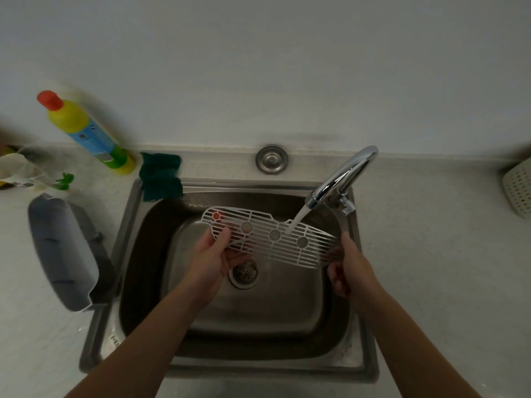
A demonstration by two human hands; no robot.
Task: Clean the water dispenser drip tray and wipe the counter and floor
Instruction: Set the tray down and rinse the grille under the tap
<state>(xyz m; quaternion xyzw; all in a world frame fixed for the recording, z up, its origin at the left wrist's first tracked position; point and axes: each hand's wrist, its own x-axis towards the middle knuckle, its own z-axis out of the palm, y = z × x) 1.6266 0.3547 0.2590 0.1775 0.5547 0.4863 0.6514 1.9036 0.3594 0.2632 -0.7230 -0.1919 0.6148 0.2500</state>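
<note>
White slotted grate (pixel 258 239) is held over the sink (pixel 126 231), right end a bit lower, w/ water (pixel 298 219) from the tap (pixel 342 179) hitting it right of the middle. Left hand (pixel 214 255) has its grip on the left end, thumb on top, fingers under. Right hand (pixel 349 268) grip pinches the right end. Grey tray (pixel 61 248) sits on the tabletop (pixel 431 254) just left of the sink, green cloth (pixel 161 176) on the back-left rim, yellow bottle (pixel 86 133) leaning on the wall.

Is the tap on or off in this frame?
On: a stream of water runs from the faucet onto the white grille that the left hand and right hand hold over the sink.
</note>
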